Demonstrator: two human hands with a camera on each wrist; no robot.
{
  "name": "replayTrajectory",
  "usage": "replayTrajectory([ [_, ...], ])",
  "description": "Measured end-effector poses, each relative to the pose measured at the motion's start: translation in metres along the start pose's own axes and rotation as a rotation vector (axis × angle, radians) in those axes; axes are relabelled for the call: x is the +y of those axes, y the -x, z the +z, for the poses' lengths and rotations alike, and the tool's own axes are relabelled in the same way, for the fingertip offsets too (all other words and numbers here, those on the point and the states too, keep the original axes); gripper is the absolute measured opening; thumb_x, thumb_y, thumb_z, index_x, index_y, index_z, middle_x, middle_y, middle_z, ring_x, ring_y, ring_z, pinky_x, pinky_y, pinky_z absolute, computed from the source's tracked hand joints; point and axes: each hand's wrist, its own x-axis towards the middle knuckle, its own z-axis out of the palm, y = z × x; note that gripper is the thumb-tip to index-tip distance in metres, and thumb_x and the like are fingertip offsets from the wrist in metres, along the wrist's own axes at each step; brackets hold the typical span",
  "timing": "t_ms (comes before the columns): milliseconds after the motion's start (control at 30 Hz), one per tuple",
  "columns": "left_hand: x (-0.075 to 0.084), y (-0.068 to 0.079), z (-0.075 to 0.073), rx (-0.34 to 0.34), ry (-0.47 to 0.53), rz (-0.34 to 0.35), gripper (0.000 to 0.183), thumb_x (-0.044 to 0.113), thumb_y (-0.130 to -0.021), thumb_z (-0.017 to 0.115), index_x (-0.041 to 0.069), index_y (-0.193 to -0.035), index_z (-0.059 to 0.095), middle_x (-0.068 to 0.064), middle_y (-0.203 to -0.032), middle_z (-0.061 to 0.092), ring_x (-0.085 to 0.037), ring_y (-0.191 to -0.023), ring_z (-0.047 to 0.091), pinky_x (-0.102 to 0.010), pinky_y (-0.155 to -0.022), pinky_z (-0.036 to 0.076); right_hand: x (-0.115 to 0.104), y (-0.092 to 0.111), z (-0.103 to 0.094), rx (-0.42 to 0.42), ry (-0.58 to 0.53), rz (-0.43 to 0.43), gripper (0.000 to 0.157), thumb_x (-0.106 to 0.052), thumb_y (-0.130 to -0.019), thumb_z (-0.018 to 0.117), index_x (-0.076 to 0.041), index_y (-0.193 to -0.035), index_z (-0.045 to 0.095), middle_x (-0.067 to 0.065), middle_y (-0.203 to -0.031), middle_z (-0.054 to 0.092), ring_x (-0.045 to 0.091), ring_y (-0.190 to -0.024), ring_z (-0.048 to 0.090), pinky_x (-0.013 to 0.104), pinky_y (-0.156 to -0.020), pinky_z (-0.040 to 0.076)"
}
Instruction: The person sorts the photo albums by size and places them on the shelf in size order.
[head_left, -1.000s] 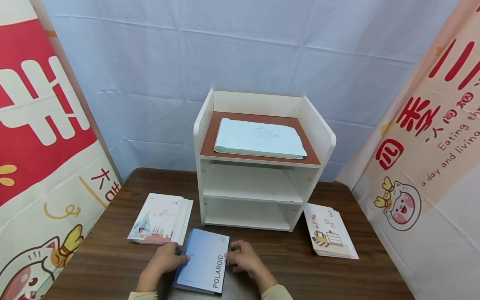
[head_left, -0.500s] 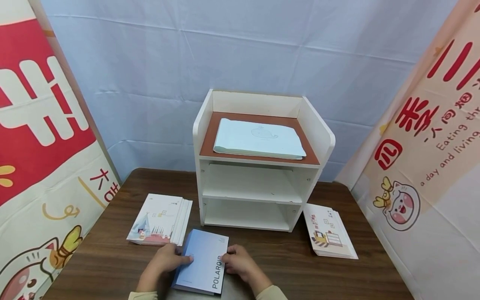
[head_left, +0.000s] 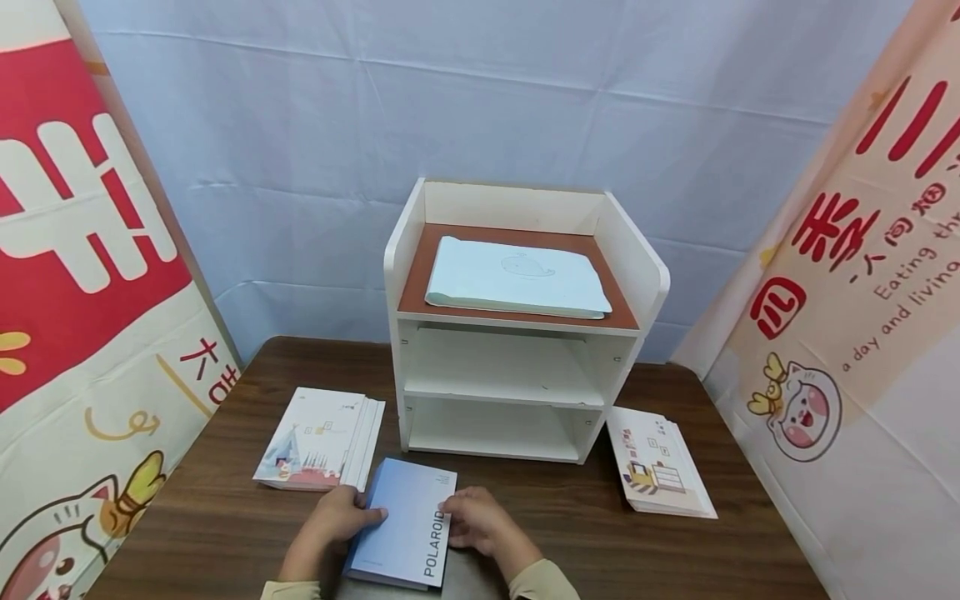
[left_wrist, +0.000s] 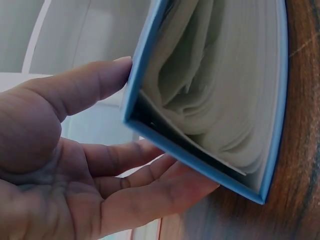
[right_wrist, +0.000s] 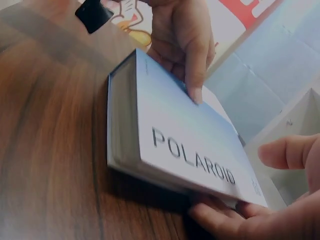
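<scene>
A blue photo album (head_left: 405,521) marked POLAROID lies on the table in front of the shelf, its cover facing up. My left hand (head_left: 336,518) grips its spine side, thumb on the cover and fingers along the spine. Loose, wavy pages show between the covers (left_wrist: 215,90) in the left wrist view. On the opposite side my right hand (head_left: 480,521) has its fingers tucked under the album's edge. In the right wrist view the right thumb (right_wrist: 287,151) stands raised over the cover, while the left thumb (right_wrist: 196,82) presses the far side.
A white shelf unit (head_left: 504,398) stands behind the album, with a whale-drawn pad (head_left: 517,279) on top. Illustrated booklets lie in a left stack (head_left: 322,437) and a right stack (head_left: 660,462) on the dark wooden table (head_left: 570,533).
My right hand has moved left against the album's edge, its thumb now overlapping the cover. My left thumb has slid slightly further onto the cover. The album is nearly still.
</scene>
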Motion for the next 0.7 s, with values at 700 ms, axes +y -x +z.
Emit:
replayTrajectory([
  [700, 0.002, -0.004, 0.003, -0.057, 0.101, -0.041, 0.041, 0.021, -0.075, 0.077, -0.007, -0.089, 0.051, -0.016, -0.081, 0.053, -0.028, -0.068, 0.059, -0.041, -0.051, 0.053, 0.004, -0.002, 0.013, 0.114, -0.097, -0.03, 0.037, -0.003, -0.079, 0.056, 0.008, -0.11, 0.039, 0.014, -0.085, 0.059, 0.021, -0.07, 0.061, 0.039, -0.058, 0.052],
])
